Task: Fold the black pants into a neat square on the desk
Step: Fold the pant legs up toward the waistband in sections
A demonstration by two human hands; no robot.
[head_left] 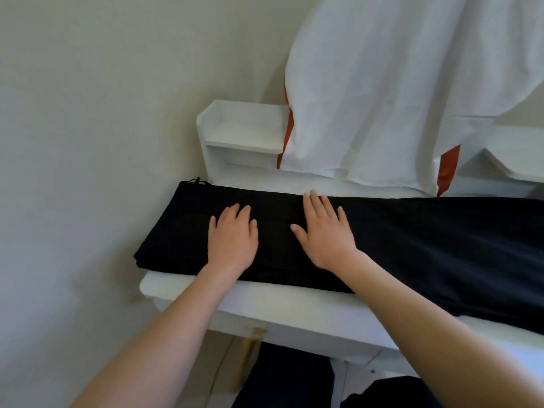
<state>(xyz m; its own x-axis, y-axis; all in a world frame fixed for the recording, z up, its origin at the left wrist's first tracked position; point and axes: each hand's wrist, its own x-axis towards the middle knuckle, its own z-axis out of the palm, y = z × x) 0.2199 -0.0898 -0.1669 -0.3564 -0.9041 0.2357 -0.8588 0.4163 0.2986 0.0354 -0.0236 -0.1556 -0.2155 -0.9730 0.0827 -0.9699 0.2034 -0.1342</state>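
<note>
Long black fabric pants are lying stretched lengthwise across a white painted desk, their left end reaching the desk's left edge beside a pale wall. The left hand and right hand are resting palm-down on the pants, side by side, fingers flat and spread, gripping nothing. A white cloth with orange-red trim is hanging behind, just beside a small white shelf unit.

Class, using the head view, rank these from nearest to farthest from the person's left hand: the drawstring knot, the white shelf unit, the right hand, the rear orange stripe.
From the left hand:
1. Right hand, beside it on the black pants.
2. Drawstring knot, far-left corner.
3. White shelf unit, behind.
4. Rear orange stripe, far right.
</note>
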